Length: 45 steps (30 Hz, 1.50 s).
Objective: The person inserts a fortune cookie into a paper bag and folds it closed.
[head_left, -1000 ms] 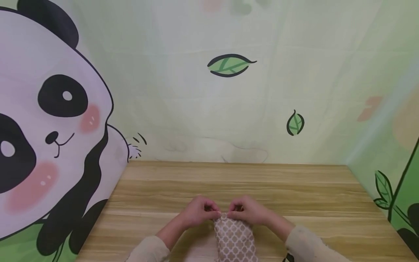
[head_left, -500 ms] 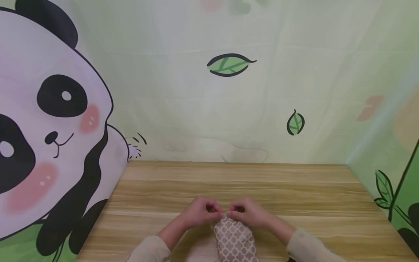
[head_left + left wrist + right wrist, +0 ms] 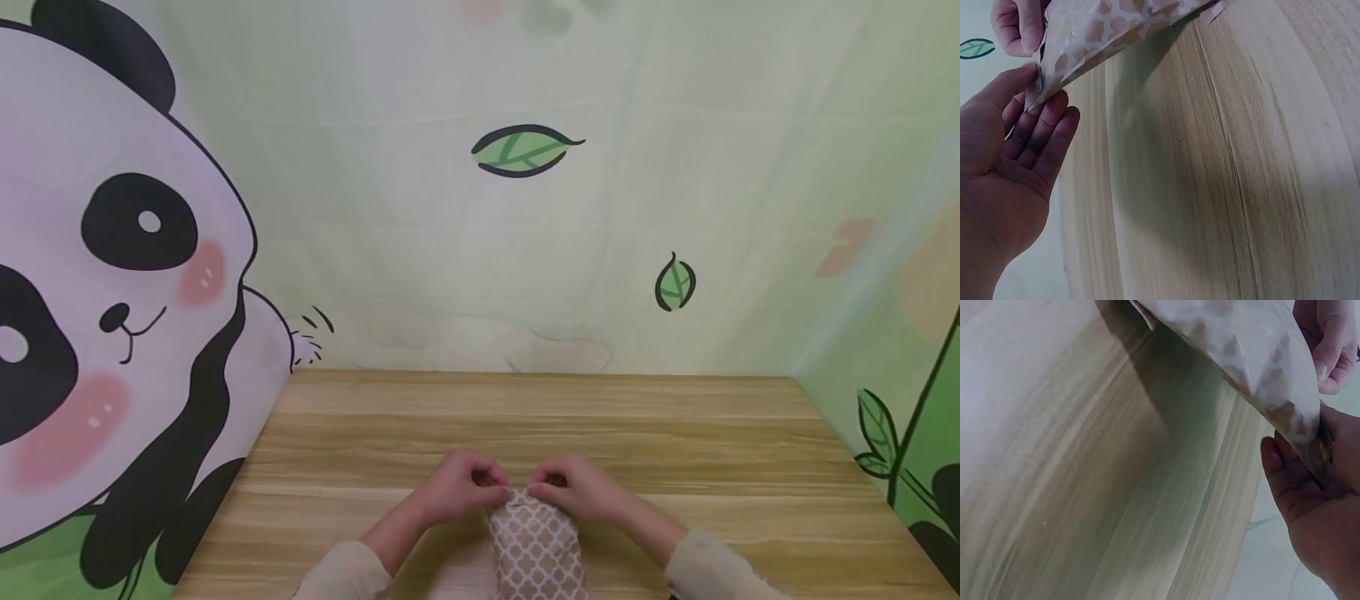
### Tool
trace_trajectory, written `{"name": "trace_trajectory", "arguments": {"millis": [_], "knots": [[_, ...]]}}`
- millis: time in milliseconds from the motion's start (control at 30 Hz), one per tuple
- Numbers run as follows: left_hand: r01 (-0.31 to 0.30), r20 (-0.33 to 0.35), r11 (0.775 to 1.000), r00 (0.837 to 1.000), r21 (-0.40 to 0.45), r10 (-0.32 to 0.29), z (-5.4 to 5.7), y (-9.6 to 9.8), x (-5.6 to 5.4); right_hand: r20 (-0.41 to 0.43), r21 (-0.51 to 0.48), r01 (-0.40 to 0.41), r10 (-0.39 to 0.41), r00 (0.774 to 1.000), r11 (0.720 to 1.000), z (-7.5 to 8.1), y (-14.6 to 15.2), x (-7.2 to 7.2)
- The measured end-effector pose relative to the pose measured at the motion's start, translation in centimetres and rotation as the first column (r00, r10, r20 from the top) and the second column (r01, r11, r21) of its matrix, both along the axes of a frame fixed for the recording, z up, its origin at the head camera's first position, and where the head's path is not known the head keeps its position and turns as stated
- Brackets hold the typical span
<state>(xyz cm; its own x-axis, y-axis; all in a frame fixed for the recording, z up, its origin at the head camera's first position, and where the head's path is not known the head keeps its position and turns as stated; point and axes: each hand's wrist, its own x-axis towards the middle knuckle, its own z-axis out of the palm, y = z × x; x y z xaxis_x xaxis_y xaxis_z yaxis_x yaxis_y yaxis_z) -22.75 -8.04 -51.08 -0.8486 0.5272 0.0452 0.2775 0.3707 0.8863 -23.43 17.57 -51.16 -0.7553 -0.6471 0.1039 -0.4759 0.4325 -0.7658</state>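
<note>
A brown paper bag (image 3: 537,550) with a white lattice pattern lies between my hands, its lower part cut off by the bottom of the head view. My left hand (image 3: 459,490) pinches the left corner of its far edge between thumb and fingers. At the other corner, my right hand (image 3: 576,490) pinches the same edge. Up close in the left wrist view, a narrow dark slit shows along the bag's (image 3: 1100,31) edge beside the thumb. From the right wrist view, the bag (image 3: 1254,359) slants down into the right fingers.
A wood-grain table (image 3: 360,433) spreads under the hands. Behind it hangs a pale green cloth backdrop (image 3: 420,250) printed with a panda and leaves, which also runs along both sides. Light sleeves (image 3: 341,573) cover the forearms.
The right hand has shifted slightly right, so a little more of the bag's far edge shows between the two hands. The left hand keeps its pinch almost in place.
</note>
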Motion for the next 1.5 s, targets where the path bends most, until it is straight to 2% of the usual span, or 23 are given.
{"name": "trace_trajectory", "arguments": {"millis": [200, 500, 700, 933, 1233, 1500], "knots": [[0.014, -0.001, 1.0, 1.0, -0.003, -0.014, -0.1, 0.0, 0.1, -0.023, -0.002, 0.006, -0.006, 1.0, 1.0, 0.0, -0.3, 0.5], [0.001, -0.004, 1.0, 1.0, 0.001, -0.001, 0.3, 0.4, 0.5, 0.05, -0.065, -0.022, 0.025, 0.998, 0.998, -0.4, 1.0, 0.8], [-0.008, 0.0, 1.0, 1.0, -0.011, 0.008, 0.3, 0.4, 0.5, 0.113, -0.07, -0.004, 0.012, 0.993, 0.998, -0.5, 1.8, 1.0], [0.011, -0.011, 1.0, 1.0, 0.003, -0.011, 0.1, 0.5, 0.5, 0.125, -0.1, -0.022, 0.035, 0.992, 0.995, -0.2, 2.4, 1.2], [-0.012, -0.017, 1.0, 1.0, -0.018, 0.012, -0.1, 0.3, 0.5, 0.114, -0.102, -0.011, 0.022, 0.993, 0.995, -0.4, 3.2, 1.3], [0.016, -0.034, 0.999, 0.999, -0.039, -0.017, -0.5, 0.6, 0.3, 0.145, -0.096, 0.03, -0.016, 0.989, 0.995, -0.4, 4.1, 1.8]]}}
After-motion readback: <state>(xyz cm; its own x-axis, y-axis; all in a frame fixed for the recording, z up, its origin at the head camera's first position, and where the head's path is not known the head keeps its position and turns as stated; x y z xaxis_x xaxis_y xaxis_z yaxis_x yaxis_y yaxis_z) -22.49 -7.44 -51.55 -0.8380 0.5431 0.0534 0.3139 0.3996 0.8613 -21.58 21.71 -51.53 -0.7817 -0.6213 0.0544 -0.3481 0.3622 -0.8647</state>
